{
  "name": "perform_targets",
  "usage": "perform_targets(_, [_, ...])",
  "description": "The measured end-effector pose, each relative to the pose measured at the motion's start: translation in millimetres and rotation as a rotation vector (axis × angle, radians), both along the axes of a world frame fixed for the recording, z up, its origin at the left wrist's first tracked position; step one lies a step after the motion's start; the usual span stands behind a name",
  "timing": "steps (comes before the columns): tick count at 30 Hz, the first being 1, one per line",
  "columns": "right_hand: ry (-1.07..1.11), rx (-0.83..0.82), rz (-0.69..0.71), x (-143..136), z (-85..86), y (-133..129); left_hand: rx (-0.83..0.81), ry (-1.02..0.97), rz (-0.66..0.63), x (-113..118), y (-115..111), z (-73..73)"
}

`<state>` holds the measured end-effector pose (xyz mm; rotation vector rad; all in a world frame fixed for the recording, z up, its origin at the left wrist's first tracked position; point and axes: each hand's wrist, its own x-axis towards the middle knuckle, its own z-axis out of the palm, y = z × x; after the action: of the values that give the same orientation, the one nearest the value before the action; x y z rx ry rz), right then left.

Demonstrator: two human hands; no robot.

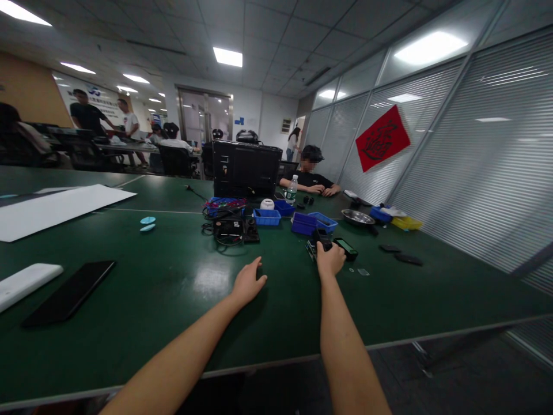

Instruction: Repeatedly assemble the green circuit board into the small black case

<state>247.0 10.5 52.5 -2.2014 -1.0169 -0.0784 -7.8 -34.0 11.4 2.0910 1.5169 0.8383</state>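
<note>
My left hand (249, 282) rests on the green table (276, 311) with its fingers apart and nothing in it. Farther to the right, my right hand (331, 260) closes around a small black boxy device (321, 237), whose lower part the fingers hide. Just left of that hand, a piece with a circuit-board look (310, 250) shows, too small to make out fully. Close on its right lies a black device with a green screen (346, 248). A small clear plastic piece (363, 272) lies on the table nearby.
Behind my hands stand blue bins (266, 217), a soldering-station-like black unit with cables (230, 230), a water bottle (291, 190) and a large black monitor (246, 167). A metal bowl (358, 217) sits right. A person (311, 173) sits across the table.
</note>
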Motion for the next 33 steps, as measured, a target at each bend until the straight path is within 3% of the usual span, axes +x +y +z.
perform_targets(4, [-0.018, 0.173, 0.025, -4.7, 8.0, -2.8, -0.003, 0.001, -0.001, -0.3, -0.2, 0.7])
perform_targets(8, [0.192, 0.226, 0.290, -13.1, 1.2, 8.2, -0.039, 0.008, 0.010, 0.5, -1.2, 2.9])
perform_targets(11, [0.389, 0.140, 0.529, -23.4, -13.9, 18.7, -0.035, 0.009, 0.010, 0.7, -1.3, 2.8])
perform_targets(14, [0.500, 0.047, 0.681, -34.9, -27.4, 23.0, -0.005, 0.005, 0.002, 0.3, -0.7, 0.9])
perform_targets(21, [0.725, -0.232, 0.723, -48.8, -32.3, 15.9, 0.017, 0.006, 0.003, 1.0, 1.0, -2.1])
perform_targets(23, [0.693, -0.313, 0.712, -47.2, -30.4, 14.3, 0.013, 0.007, 0.007, 1.5, 1.2, -1.8])
perform_targets(26, [0.399, -0.407, 0.675, -42.5, -25.1, 13.0, 0.015, 0.006, 0.004, 2.0, 1.1, -0.9])
perform_targets(30, [0.039, -0.278, 0.589, -42.5, -15.4, 9.8, 0.009, -0.007, -0.001, 2.1, 0.4, 0.5])
perform_targets(33, [0.081, -0.125, 0.830, -49.9, -11.2, 4.4, 0.008, -0.016, 0.001, 2.1, 0.1, 1.3])
